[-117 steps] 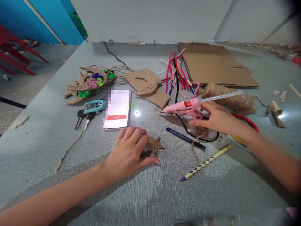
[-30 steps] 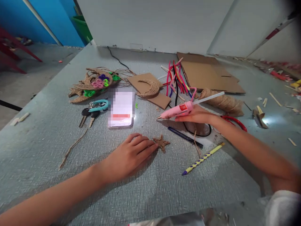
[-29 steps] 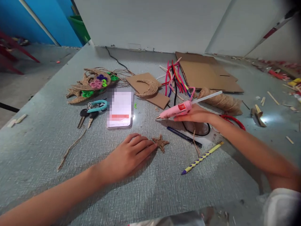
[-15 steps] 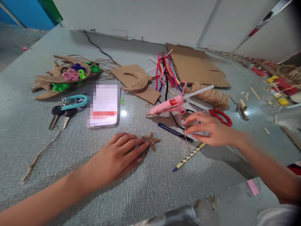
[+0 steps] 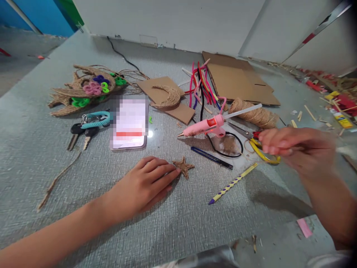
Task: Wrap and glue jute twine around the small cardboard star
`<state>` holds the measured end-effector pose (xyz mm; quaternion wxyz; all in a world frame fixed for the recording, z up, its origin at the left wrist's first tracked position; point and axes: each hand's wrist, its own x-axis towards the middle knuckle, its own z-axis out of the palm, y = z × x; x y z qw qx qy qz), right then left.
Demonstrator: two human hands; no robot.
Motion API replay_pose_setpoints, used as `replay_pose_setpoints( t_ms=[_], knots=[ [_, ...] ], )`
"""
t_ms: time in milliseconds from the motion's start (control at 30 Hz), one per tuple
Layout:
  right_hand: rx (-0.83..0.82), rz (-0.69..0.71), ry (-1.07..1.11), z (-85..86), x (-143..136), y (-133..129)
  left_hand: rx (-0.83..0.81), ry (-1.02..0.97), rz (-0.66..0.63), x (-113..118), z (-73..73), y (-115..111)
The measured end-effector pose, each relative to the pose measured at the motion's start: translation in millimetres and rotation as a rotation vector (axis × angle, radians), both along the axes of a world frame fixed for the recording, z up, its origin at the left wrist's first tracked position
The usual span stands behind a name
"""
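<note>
My left hand (image 5: 150, 180) lies on the table with its fingers together, their tips pressing on the left edge of a small twine star (image 5: 184, 167). My right hand (image 5: 298, 147) is raised at the right and slightly blurred, its fingers pinched. A thin strand of twine (image 5: 248, 147) trails from these fingertips. Behind them are scissors (image 5: 264, 156) with red and yellow handles, partly covered by the hand. A pink glue gun (image 5: 202, 127) with a clear glue stick stands between the hands. A dark blue cutter knife (image 5: 212, 158) and a yellow-and-purple pencil (image 5: 232, 184) lie in front of it.
A phone (image 5: 131, 124), keys (image 5: 79, 134) and a flower-decorated twine piece (image 5: 92, 89) are at left. Cardboard with a twine crescent (image 5: 170, 96), pipe cleaners (image 5: 199, 85), a twine spool (image 5: 253, 113) and a cardboard sheet (image 5: 240, 80) lie farther back.
My right hand has moved right from beside the glue gun to over the scissors' handles, drawing the twine strand along. My left hand stays at the star. The view has shifted slightly.
</note>
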<state>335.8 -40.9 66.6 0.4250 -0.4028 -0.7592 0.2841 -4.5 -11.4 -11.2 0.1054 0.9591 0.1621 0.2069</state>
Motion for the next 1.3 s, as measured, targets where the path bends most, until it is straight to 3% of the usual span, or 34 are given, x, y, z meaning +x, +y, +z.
replay_pose_setpoints(
  t_ms=[133,233,300,367,600,833,1300],
  knots=[
    [0.053,-0.118,0.002,21.3,-6.0,-16.4,0.025,0.017,0.005,-0.9,-1.5,0.3],
    [0.229,-0.196,-0.387,27.4,-23.3,-19.3,0.049,0.022,0.008,-0.6,-2.2,0.5],
    [0.291,-0.075,-0.68,22.8,-40.4,-14.3,0.049,0.028,0.007,-0.3,-2.4,0.4],
    [0.314,0.088,-0.764,12.0,-59.6,-5.6,0.04,0.034,0.006,-0.2,-2.4,-0.3],
    [0.206,0.25,-0.62,-27.8,-105.0,17.9,0.054,-0.004,-0.013,-3.7,-0.2,-4.3],
    [0.173,0.173,-0.646,-49.0,-112.3,22.9,0.055,-0.011,0.077,-3.9,2.2,-2.9],
    [0.249,0.163,-0.69,-58.2,-114.6,25.3,-0.01,0.021,0.064,-2.5,1.7,-1.5]
  ],
)
